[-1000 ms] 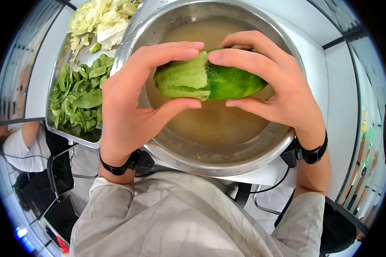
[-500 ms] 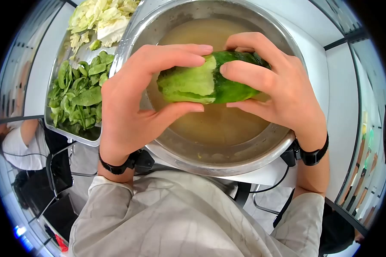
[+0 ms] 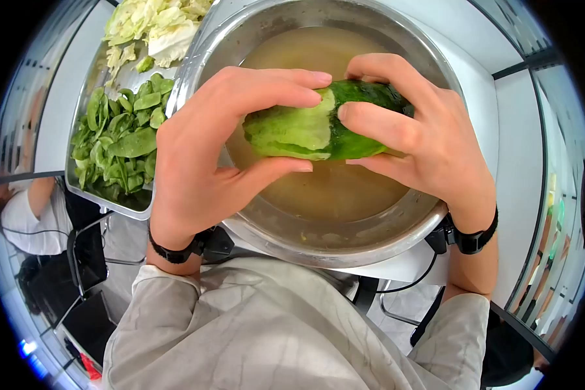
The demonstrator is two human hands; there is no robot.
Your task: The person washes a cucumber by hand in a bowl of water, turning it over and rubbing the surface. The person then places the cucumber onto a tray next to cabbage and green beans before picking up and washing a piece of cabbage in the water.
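Above the water in a large steel basin (image 3: 260, 240), I hold a thick green cucumber (image 3: 292, 130) level between my two hands. Its left half is pale green with a ragged edge, and its right half is dark, glossy green. My left hand (image 3: 205, 140) curves round the pale end, fingers on top and thumb below. My right hand (image 3: 429, 133) grips the dark end, with the thumb underneath and fingers over the top. The far right tip is hidden behind those fingers.
To the left, a metal tray (image 3: 143, 213) holds green leaves (image 3: 120, 146) and torn pale cabbage (image 3: 166, 29), close against the basin. Cloudy water (image 3: 331, 188) fills the basin. A white panel (image 3: 520, 162) borders the right side. At far left another person (image 3: 36, 221) is visible.
The cucumber and the fingers of both hands have shifted slightly to the right. Both hands keep their hold.
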